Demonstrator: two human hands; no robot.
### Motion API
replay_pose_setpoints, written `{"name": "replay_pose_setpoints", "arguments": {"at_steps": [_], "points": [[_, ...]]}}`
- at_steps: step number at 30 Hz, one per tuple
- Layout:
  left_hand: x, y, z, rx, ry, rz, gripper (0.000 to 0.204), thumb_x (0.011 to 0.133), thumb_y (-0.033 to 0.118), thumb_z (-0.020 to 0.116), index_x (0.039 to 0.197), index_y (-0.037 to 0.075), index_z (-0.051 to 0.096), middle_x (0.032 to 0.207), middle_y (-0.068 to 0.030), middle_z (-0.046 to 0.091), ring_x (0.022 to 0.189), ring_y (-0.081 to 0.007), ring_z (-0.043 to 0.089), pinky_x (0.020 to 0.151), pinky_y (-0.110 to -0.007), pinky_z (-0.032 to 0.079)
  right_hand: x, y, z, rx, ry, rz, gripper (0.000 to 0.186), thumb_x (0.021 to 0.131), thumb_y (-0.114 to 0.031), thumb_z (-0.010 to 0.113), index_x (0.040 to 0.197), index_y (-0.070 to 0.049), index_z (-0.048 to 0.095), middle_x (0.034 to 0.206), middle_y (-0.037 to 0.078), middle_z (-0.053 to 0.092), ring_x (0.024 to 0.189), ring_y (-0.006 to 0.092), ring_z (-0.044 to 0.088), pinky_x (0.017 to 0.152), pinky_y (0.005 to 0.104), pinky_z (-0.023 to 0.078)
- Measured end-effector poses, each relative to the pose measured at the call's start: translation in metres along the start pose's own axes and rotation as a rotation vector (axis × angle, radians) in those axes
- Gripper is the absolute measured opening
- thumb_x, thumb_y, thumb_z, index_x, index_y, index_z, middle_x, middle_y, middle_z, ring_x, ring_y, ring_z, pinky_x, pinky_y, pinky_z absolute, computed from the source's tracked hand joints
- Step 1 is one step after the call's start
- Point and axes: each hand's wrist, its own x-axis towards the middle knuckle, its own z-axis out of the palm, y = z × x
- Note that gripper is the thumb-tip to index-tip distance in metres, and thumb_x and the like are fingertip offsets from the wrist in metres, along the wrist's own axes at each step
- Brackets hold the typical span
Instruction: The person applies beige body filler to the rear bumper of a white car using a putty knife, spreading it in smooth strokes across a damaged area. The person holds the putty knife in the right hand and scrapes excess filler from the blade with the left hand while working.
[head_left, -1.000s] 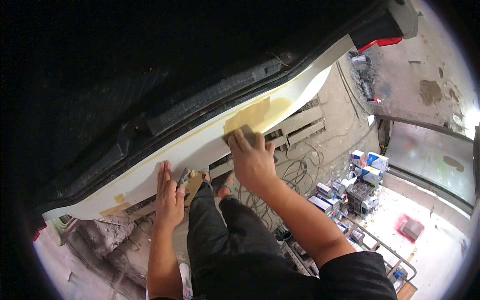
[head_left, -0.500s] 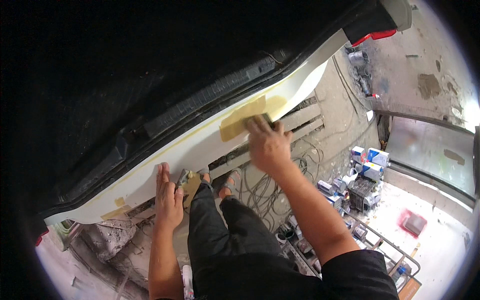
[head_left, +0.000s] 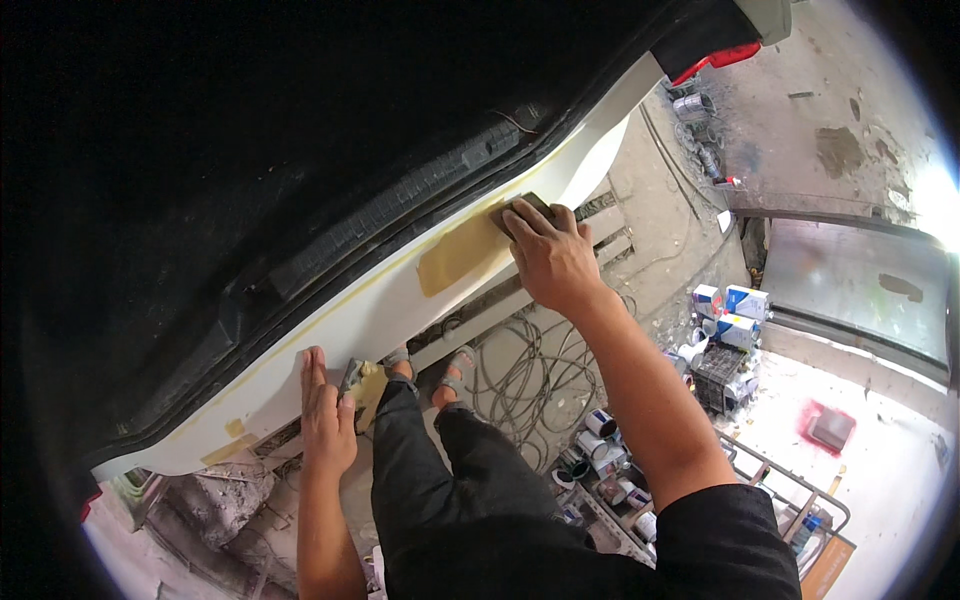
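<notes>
My right hand [head_left: 555, 260] grips a dark, flat, rectangular block [head_left: 530, 207], its fingers over the top. The block is on the white car bumper [head_left: 390, 305], at the upper right end of a smooth tan filler patch [head_left: 455, 262]. Whether the block is a sanding pad or a spreader I cannot tell. My left hand [head_left: 327, 420] rests at the bumper's lower left with its fingers stretched against the surface. Beside its thumb is a board-like piece smeared with yellow filler [head_left: 368, 380]; whether the thumb touches it is unclear.
The dark open trunk [head_left: 250, 150] lies beyond the bumper. Coiled hoses [head_left: 530, 375] cover the floor by my feet. Cans [head_left: 600, 425] and boxes [head_left: 740, 330] stand to the right, near a metal rack [head_left: 780, 470].
My right hand has moved with the block up and rightward along the bumper, off the tan patch's middle, uncovering more of it. My left hand stays at the bumper; the view has shifted slightly.
</notes>
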Motion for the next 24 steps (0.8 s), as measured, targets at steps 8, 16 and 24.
{"name": "replay_pose_setpoints", "arguments": {"at_steps": [8, 16, 24], "points": [[0.0, -0.002, -0.001, -0.002, -0.006, 0.017, 0.024, 0.108, 0.016, 0.044, 0.1, -0.007, 0.046, 0.162, -0.0354, 0.03, 0.152, -0.0567, 0.024, 0.123, -0.061, 0.023, -0.013, -0.016, 0.01, -0.084, -0.121, -0.025, 0.054, 0.09, -0.018, 0.061, 0.144, -0.017, 0.058, 0.155, 0.0, 0.05, 0.123, 0.0404, 0.052, 0.091, 0.0553, 0.045], [0.001, -0.001, -0.003, 0.007, -0.003, 0.02, 0.023, 0.108, 0.016, 0.044, 0.102, -0.007, 0.045, 0.163, -0.0352, 0.029, 0.151, -0.0575, 0.024, 0.123, -0.062, 0.023, -0.056, -0.034, 0.003, -0.044, -0.188, 0.121, 0.05, 0.094, -0.022, 0.064, 0.144, -0.02, 0.057, 0.154, 0.0, 0.05, 0.126, 0.039, 0.049, 0.095, 0.0573, 0.044], [0.0, -0.003, -0.001, 0.012, 0.0, 0.042, 0.022, 0.107, 0.015, 0.045, 0.1, -0.006, 0.045, 0.163, -0.035, 0.029, 0.15, -0.058, 0.025, 0.123, -0.063, 0.023, 0.007, -0.01, -0.019, 0.008, -0.145, 0.285, 0.043, 0.101, -0.025, 0.054, 0.144, -0.021, 0.056, 0.151, -0.003, 0.051, 0.122, 0.0398, 0.052, 0.094, 0.0575, 0.046]]}}
